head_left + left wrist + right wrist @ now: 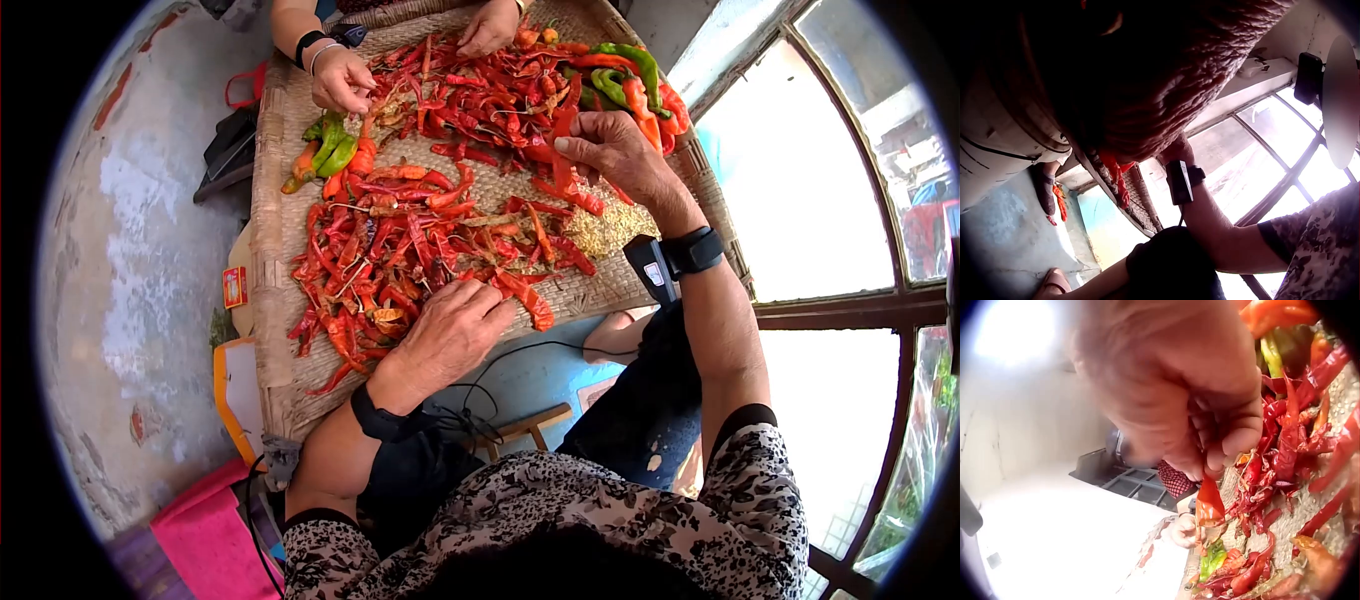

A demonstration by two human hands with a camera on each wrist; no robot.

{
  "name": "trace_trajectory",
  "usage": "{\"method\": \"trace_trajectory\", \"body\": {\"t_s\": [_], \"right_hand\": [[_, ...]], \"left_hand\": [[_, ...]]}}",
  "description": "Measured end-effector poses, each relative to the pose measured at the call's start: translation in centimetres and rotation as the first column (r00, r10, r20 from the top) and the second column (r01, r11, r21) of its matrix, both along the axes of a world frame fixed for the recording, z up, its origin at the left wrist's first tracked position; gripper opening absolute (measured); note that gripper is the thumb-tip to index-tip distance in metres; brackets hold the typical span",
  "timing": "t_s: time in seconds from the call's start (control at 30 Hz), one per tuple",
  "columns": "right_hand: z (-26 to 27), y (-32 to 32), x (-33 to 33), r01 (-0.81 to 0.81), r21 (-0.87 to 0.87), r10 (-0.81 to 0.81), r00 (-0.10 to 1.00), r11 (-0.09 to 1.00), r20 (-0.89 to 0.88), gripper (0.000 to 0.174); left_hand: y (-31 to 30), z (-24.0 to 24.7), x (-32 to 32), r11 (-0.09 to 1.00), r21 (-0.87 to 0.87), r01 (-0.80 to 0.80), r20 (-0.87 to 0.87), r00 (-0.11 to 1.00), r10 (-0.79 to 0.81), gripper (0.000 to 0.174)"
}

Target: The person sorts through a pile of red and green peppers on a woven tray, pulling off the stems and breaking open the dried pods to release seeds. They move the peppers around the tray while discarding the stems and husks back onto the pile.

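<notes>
Dried red peppers [390,240] lie in heaps on a woven tray [290,110]. Above the far heap, my right hand [625,165] pinches a red pepper between thumb and fingers; the right wrist view shows that pepper [1210,503] hanging below the fingertips of the hand [1172,381]. My left hand [450,335] rests at the near edge of the closer heap, fingers bent over peppers, their tips partly hidden. In the left wrist view the hand [1172,75] is dark and close to the lens. Pale seeds [610,230] are spread right of the heap.
Another person's hands [343,80] are over the tray's far side. Green peppers [630,65] lie at the far right, others [335,145] at the left. A window [800,180] stands to the right, a wall [130,250] to the left.
</notes>
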State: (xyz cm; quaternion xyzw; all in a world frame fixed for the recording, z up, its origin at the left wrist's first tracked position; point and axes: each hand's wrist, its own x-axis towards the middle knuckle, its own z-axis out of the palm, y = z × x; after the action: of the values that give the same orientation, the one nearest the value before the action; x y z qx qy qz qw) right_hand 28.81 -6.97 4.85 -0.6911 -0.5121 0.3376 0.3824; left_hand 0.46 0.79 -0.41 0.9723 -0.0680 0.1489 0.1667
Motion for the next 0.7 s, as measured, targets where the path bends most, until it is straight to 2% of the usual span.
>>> {"method": "trace_trajectory", "body": {"t_s": [0.03, 0.07, 0.1, 0.13, 0.17, 0.2, 0.23, 0.27, 0.33, 0.43, 0.47, 0.53, 0.57, 0.6, 0.67, 0.7], "right_hand": [[-0.4, 0.6, -0.7, 0.217, 0.189, -0.172, 0.958, 0.958, -0.228, 0.031], [-0.8, 0.9, -1.1, 0.449, 0.313, -0.276, 0.840, 0.837, -0.468, 0.041], [-1.1, 1.1, -0.5, 0.484, 0.355, -0.292, 0.830, 0.799, -0.475, 0.057], [-1.5, 0.7, -0.2, 0.484, 0.356, -0.292, 0.831, 0.799, -0.474, 0.057], [-1.8, 0.3, 0.3, 0.409, 0.347, -0.374, 0.912, 0.844, -0.168, 0.052], [-1.8, 0.0, 0.4, 0.344, 0.309, -0.404, 0.901, 0.887, 0.157, 0.047], [-1.8, -0.5, 0.0, 0.166, 0.235, -0.253, 0.876, 0.958, 0.410, 0.035], [-2.5, -0.8, 0.0, 0.013, 0.137, -0.083, 0.850, 0.990, 0.519, 0.023], [-3.4, -1.2, -1.8, 0.074, -0.092, 0.023, 0.644, 0.993, 0.765, 0.018], [-4.3, -0.6, -2.5, 0.107, -0.166, 0.073, 0.581, 0.980, 0.811, 0.016], [-4.2, -0.6, -2.4, 0.106, -0.164, 0.073, 0.579, 0.981, 0.812, 0.016], [-3.3, -0.6, -2.6, 0.088, -0.154, 0.056, 0.671, 0.984, 0.739, 0.015], [-3.7, -0.8, -2.0, 0.070, -0.055, -0.009, 0.699, 0.996, 0.715, 0.014], [-3.2, -0.8, -1.6, 0.064, -0.057, -0.004, 0.699, 0.996, 0.715, 0.014], [-2.0, -0.7, -0.6, -0.033, -0.028, 0.042, 0.911, 0.999, 0.410, 0.012], [-1.1, -0.5, 0.0, -0.014, -0.017, 0.018, 0.959, 1.000, 0.283, 0.016]], "left_hand": [[0.0, -0.2, 0.0, 1.000, -0.004, -0.001, 0.002, 1.000, 0.001, 0.023], [0.0, -0.3, 0.0, 1.000, -0.009, -0.003, 0.004, 1.000, 0.003, 0.024], [0.0, -0.3, -0.1, 1.000, -0.009, -0.002, 0.004, 1.000, 0.002, 0.024], [0.0, -0.2, -0.1, 1.000, -0.011, 0.000, 0.006, 1.000, 0.001, 0.024], [0.1, -0.1, -0.1, 1.000, -0.012, 0.001, 0.009, 1.000, -0.001, 0.025], [0.1, -0.1, -0.1, 1.000, -0.012, 0.001, 0.010, 1.000, -0.001, 0.025], [0.1, -0.1, -0.1, 1.000, -0.013, 0.001, 0.011, 1.000, -0.001, 0.025], [0.1, -0.2, -0.1, 1.000, -0.014, 0.001, 0.012, 1.000, -0.001, 0.026], [0.1, -0.2, -0.1, 1.000, -0.007, 0.004, 0.007, 1.000, -0.004, 0.026], [0.1, -0.1, -0.1, 1.000, 0.004, 0.002, 0.002, 1.000, -0.002, 0.025], [0.1, -0.1, -0.1, 1.000, 0.008, -0.001, -0.003, 1.000, 0.001, 0.024], [0.1, 0.1, -0.2, 1.000, 0.007, -0.002, 0.001, 1.000, 0.002, 0.023], [0.1, 0.1, -0.2, 1.000, 0.004, -0.002, 0.005, 1.000, 0.002, 0.022], [0.1, 0.1, -0.2, 1.000, 0.003, -0.007, 0.005, 1.000, 0.007, 0.022], [0.0, 0.0, -0.3, 1.000, 0.003, -0.014, -0.011, 1.000, 0.014, 0.022], [0.1, 0.1, -0.2, 1.000, 0.001, -0.014, -0.014, 1.000, 0.014, 0.022]]}}
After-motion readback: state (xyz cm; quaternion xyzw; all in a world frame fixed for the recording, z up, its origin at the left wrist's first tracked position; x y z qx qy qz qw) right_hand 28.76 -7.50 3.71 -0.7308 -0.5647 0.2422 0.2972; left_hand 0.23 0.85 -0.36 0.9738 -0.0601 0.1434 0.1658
